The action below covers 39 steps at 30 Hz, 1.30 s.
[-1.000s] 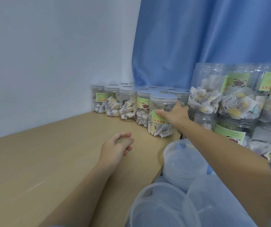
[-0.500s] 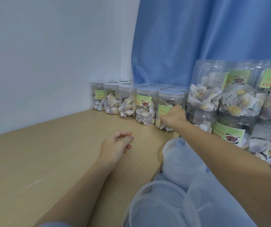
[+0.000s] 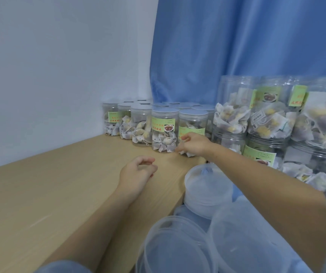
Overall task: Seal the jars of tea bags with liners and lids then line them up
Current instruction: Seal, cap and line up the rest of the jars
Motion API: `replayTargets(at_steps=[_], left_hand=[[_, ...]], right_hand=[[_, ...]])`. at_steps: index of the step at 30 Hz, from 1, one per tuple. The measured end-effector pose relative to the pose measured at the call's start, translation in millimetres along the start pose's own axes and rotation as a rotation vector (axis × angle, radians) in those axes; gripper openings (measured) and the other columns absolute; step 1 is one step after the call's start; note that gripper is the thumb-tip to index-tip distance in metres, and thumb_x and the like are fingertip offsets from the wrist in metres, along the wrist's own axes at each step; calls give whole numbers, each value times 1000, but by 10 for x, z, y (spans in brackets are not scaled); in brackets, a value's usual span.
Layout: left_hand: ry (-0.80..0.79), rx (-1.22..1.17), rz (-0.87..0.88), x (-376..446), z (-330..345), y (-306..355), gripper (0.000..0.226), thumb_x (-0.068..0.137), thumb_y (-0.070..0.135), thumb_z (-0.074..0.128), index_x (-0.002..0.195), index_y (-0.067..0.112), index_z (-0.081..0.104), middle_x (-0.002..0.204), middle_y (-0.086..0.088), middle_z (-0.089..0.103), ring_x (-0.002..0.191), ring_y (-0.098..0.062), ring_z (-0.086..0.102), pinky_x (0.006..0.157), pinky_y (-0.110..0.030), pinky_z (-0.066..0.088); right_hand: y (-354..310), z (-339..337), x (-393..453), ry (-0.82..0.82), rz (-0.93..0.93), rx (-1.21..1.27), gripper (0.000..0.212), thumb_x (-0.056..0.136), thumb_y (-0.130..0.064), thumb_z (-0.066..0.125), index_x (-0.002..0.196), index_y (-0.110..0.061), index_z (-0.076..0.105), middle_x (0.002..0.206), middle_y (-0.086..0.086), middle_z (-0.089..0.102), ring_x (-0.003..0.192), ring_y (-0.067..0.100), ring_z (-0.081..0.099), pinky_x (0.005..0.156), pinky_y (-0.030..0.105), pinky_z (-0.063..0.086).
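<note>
Several lidded jars of tea bags stand in rows in the table's back corner. The nearest row ends with a green-labelled jar [image 3: 165, 131] and the rightmost lidded jar [image 3: 193, 120]. My right hand [image 3: 194, 144] is stretched out in front of that rightmost jar's base, fingers spread and loose, at most brushing it. My left hand [image 3: 138, 174] rests on the wooden table [image 3: 50, 194], fingers loosely curled with nothing in them. Open jars of tea bags [image 3: 235, 115] without lids are piled at the right.
Stacks of clear plastic lids [image 3: 207, 190] and larger clear tubs [image 3: 174, 247] sit below the table's right edge, near me. A blue curtain [image 3: 237, 46] hangs behind the jars. A white wall [image 3: 59, 66] bounds the table on the left.
My right hand pushed the rightmost lidded jar back into line with the front row, then loosened its hold on it. My left hand has stayed where it was.
</note>
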State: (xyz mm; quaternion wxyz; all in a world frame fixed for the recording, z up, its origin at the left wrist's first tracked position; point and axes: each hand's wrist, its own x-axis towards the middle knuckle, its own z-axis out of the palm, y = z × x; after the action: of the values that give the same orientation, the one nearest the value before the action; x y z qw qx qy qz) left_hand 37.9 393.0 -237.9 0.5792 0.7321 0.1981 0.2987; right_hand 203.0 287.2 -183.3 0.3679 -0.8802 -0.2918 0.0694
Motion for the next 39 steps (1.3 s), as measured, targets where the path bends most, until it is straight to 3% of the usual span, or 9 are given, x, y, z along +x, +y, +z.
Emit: replayTargets(at_steps=[5, 9, 12, 16, 24, 31, 33, 36, 39], left_hand=[[-11, -2, 58, -128, 25, 391, 31, 85, -3, 56, 111, 13, 60, 107, -2, 60, 78, -21, 59, 66, -26, 48], [-7, -18, 83, -382, 100, 706, 33, 84, -5, 54, 111, 15, 57, 93, 2, 60, 71, -18, 58, 61, -26, 48], [-13, 15, 106, -596, 258, 1009, 34, 86, -7, 44, 109, 16, 51, 83, 0, 58, 67, -16, 56, 58, -27, 47], [-33, 57, 137, -906, 545, 1350, 36, 83, -9, 38, 106, 17, 48, 89, -3, 60, 73, -16, 60, 57, -27, 48], [-278, 174, 173, -1531, 1766, 1918, 28, 80, -4, 48, 79, 23, 54, 78, -5, 60, 76, -24, 56, 68, -36, 46], [-397, 115, 168, -1867, 2930, 2287, 9, 88, 8, 50, 90, 15, 56, 89, -11, 59, 84, -25, 56, 74, -40, 49], [-419, 84, 160, -1875, 3164, 2333, 17, 89, 8, 46, 104, 10, 55, 90, -13, 59, 81, -26, 57, 69, -41, 49], [-395, 127, 175, -1767, 3373, 2366, 36, 89, 11, 45, 125, 7, 40, 95, -12, 60, 77, -25, 58, 73, -41, 52], [-390, 106, 133, -1574, 3447, 2340, 46, 91, 18, 51, 133, 8, 35, 106, -15, 62, 84, -26, 60, 83, -44, 52]], right_hand=[[-254, -123, -474, -28, -129, 65, 51, 76, -29, 74, 122, -17, 57, 103, -1, 53, 93, 17, 51, 79, 26, 40], [-435, -270, -911, -93, -280, -84, 37, 83, -32, 67, 119, -22, 60, 124, 3, 58, 103, 19, 54, 80, 23, 36], [-568, -385, -1244, -78, -324, -61, 34, 89, -40, 59, 114, -18, 62, 119, 8, 63, 93, 18, 53, 83, 28, 44], [-549, -767, -1674, -4, -332, -141, 31, 94, -42, 51, 111, -18, 62, 110, 7, 68, 102, 23, 61, 87, 30, 47], [274, -2027, -2555, 96, -265, -211, 26, 88, -15, 54, 106, -25, 69, 104, -1, 66, 100, 15, 59, 67, 9, 38], [1090, -2881, -2874, 246, -148, -226, 28, 91, -16, 49, 110, -26, 66, 101, 2, 68, 79, 11, 58, 55, 10, 37], [1249, -2999, -2834, 305, -131, -187, 28, 91, -17, 48, 111, -25, 66, 105, 2, 68, 85, 10, 58, 65, 15, 38], [1422, -3110, -2675, 375, -107, -127, 35, 92, -20, 50, 127, -23, 53, 111, 5, 66, 106, 20, 59, 82, 23, 41], [1522, -3208, -2431, 407, -107, -200, 65, 92, -22, 55, 147, -26, 23, 108, 10, 66, 101, 26, 60, 84, 29, 45]])
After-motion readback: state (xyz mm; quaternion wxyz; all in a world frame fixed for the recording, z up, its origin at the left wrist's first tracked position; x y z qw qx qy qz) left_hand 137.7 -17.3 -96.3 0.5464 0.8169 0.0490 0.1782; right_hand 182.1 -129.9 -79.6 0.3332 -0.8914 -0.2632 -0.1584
